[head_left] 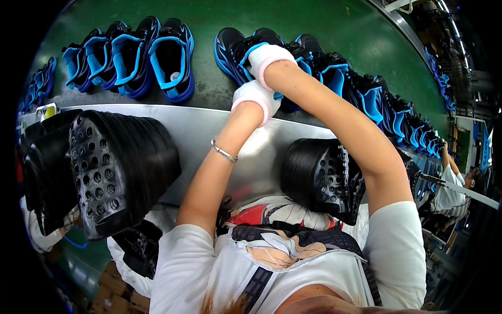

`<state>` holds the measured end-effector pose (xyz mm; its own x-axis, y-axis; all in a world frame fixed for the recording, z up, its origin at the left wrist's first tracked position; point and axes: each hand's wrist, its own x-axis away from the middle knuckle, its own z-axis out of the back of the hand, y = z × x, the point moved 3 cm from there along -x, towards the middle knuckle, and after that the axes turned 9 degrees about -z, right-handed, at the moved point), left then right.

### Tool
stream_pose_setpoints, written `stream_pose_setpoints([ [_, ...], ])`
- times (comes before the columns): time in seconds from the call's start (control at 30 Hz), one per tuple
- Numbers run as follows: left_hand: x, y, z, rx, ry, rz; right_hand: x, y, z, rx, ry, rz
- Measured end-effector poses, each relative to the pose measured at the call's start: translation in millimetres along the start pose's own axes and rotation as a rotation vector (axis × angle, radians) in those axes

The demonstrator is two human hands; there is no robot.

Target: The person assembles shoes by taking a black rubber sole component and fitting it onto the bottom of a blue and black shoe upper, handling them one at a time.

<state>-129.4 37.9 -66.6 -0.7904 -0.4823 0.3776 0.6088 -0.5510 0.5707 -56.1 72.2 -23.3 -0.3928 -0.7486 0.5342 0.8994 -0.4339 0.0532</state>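
Observation:
Both my hands wear white gloves with pink cuffs and reach out over a green conveyor belt [324, 26]. My right hand [267, 56] is pushed into the opening of a black and blue shoe [236, 48] on the belt. My left hand [253, 97] grips the near side of the same shoe, just over the belt's metal edge [204, 131]. A thin bracelet [224, 153] sits on my left forearm. What the fingers hold inside the shoe is hidden.
More black and blue shoes line the belt, a group at the left [141, 57] and a long row [387, 104] running off right. Stacks of black perforated insoles stand at left [112, 167] and by my right arm [324, 178]. Another person [455, 186] sits at far right.

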Motion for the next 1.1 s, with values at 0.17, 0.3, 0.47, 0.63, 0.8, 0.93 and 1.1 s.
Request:
stream_pose_setpoints([
  [0.17, -6.4, -1.3, 2.1, -0.065, -0.023, 0.025, -5.0, 1.9, -1.3, -0.064, 0.048, 0.022],
  [0.3, 3.5, 4.3, 11.6, -0.062, -0.006, 0.036, 11.4, 5.2, 4.0, -0.154, -0.077, -0.025],
  [0.47, -6.9, -17.2, -0.4, -0.063, 0.136, -0.014, 75.9, 40.9, 9.3, -0.229, 0.183, 0.323],
  [0.63, 9.2, -23.8, 29.6, -0.028, 0.033, -0.049, 176.8, 122.7, 9.4, -0.431, 0.421, 0.328],
  [0.8, 34.0, -67.1, 49.6, -0.175, 0.263, -0.145, 262.6, 184.6, -15.3, -0.561, 0.515, 0.053],
  [0.93, 62.9, -50.5, 57.2, -0.178, 0.389, -0.180, 309.7, 207.0, -53.0, -0.651, 0.533, -0.008],
  [1.1, 87.5, 0.0, 55.3, -0.285, 0.653, -0.312, 334.9, 204.5, -80.4, -0.499, 0.532, 0.241],
])
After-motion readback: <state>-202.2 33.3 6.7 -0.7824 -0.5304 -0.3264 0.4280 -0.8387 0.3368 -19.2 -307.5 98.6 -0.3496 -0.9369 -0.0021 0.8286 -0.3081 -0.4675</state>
